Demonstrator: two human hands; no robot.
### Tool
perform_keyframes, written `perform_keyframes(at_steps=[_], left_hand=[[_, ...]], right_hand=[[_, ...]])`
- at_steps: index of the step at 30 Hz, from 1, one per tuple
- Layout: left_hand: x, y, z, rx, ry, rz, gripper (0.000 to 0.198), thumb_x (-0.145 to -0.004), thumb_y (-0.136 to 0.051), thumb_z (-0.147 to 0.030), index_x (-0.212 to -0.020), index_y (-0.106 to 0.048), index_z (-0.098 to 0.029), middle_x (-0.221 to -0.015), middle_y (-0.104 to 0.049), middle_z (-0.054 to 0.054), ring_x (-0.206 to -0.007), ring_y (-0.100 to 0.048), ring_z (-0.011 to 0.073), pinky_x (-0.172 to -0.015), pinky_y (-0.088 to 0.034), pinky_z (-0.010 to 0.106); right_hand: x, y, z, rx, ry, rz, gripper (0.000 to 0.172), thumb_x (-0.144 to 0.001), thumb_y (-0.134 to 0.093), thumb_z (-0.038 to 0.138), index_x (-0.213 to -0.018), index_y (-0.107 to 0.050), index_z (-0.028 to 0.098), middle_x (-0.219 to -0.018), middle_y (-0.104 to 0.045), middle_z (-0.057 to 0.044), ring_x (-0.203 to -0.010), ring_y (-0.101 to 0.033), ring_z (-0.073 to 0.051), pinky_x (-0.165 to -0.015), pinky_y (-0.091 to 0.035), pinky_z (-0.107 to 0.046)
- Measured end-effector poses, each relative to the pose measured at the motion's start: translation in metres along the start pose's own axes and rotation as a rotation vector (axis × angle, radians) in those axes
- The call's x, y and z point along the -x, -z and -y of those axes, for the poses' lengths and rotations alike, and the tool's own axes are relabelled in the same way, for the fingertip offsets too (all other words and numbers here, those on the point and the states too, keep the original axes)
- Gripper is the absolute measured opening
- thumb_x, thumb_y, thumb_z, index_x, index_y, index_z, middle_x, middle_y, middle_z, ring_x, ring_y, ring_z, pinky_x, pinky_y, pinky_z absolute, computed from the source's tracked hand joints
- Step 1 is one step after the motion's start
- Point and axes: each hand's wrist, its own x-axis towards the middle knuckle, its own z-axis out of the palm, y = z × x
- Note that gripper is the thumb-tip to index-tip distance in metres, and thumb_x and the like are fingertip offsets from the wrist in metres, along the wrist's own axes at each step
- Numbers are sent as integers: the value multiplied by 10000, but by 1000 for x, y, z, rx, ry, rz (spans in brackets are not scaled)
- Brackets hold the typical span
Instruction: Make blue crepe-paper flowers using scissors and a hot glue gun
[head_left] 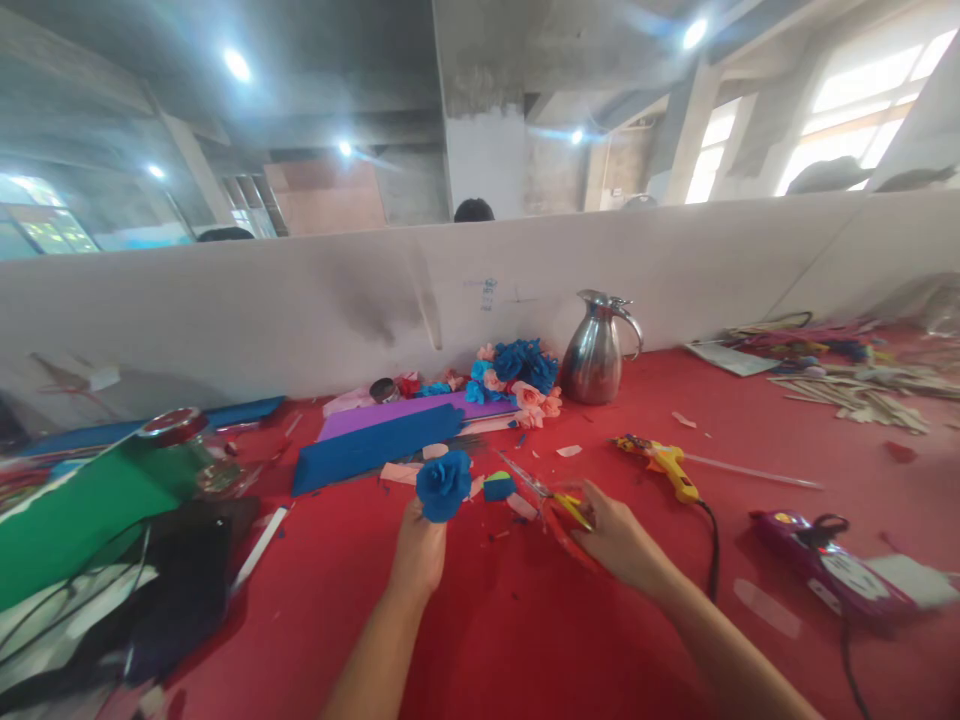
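Observation:
My left hand (pixel 418 555) is closed around the lower part of a blue paper flower (pixel 443 486), which it holds upright above the red table. To the right, my right hand (pixel 611 535) has its fingers closed at the yellow and red handles of a pair of scissors (pixel 564 510). The scissor blades point away and to the left, low over the table. Between the hands lie a small blue and green piece (pixel 499 487) and pink paper scraps (pixel 523 506). Behind the flower rest blue paper sheets (pixel 375 448).
A metal jug (pixel 596 350) stands at the back beside a pile of blue and pink paper flowers (pixel 525 372). A yellow glue gun (pixel 671 468) and a purple power strip (pixel 832 565), both corded, lie right. A jar (pixel 196 455) and green sheet (pixel 97 510) are left.

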Motion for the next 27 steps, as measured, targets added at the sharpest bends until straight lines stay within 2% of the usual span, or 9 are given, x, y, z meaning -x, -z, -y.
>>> perform_keyframes(at_steps=[2, 4, 6, 9, 13, 18, 21, 27], left_hand=[[0, 0, 0, 22, 12, -13, 327, -577, -824, -342, -871, -737, -228, -948, -740, 15, -925, -641, 199, -931, -450, 350], [-1, 0, 0, 39, 13, -33, 321, -547, -834, -315, -841, -735, -232, -928, -743, 19, -940, -641, 212, -916, -457, 339], [-2, 0, 1, 32, 11, -55, 284, -533, -830, -284, -792, -725, -235, -864, -744, 18, -955, -641, 229, -896, -465, 335], [-3, -1, 1, 4, 13, -76, 203, -549, -803, -275, -723, -707, -237, -761, -732, 7, -934, -644, 234, -875, -465, 328], [-2, 0, 1, 13, 46, -48, 216, -518, -814, -287, -704, -715, -241, -755, -735, -1, -889, -643, 220, -860, -452, 311], [1, 2, 2, -41, 51, 10, 215, -533, -816, -311, -710, -723, -232, -720, -726, 2, -771, -615, 193, -818, -439, 303], [2, 0, 1, -62, 46, 29, 213, -525, -821, -302, -694, -711, -232, -662, -706, -2, -729, -603, 190, -801, -439, 308], [2, -1, 1, -57, 57, 47, 155, -574, -803, -324, -642, -697, -234, -666, -701, 2, -802, -617, 197, -830, -438, 299]], right_hand=[[11, -10, 13, -438, -61, 153, 497, -700, -696, 323, -1174, -575, 233, -994, -682, -55, -822, -624, -201, -674, -444, -281], [24, -21, 26, -717, -211, 239, 600, -660, -746, 471, -1193, -573, 258, -954, -665, -32, -720, -596, -146, -591, -421, -239], [36, -30, 36, -864, -394, 246, 682, -592, -777, 562, -1178, -575, 279, -811, -628, 4, -568, -517, -91, -492, -355, -202], [48, -38, 44, -1001, -435, 283, 651, -553, -784, 613, -1067, -603, 258, -745, -583, 18, -567, -507, -80, -506, -379, -193], [52, -44, 43, -1026, -395, 347, 581, -579, -746, 652, -943, -593, 225, -737, -576, 10, -589, -538, -97, -532, -428, -207], [53, -49, 45, -995, -368, 375, 519, -677, -671, 653, -954, -546, 233, -727, -542, 29, -484, -468, -60, -422, -346, -172], [54, -48, 52, -996, -339, 357, 559, -661, -668, 672, -981, -547, 231, -695, -525, 36, -461, -440, -59, -397, -317, -169], [54, -51, 58, -931, -375, 342, 647, -647, -649, 713, -1074, -541, 239, -630, -491, 57, -419, -376, -49, -383, -276, -168]])
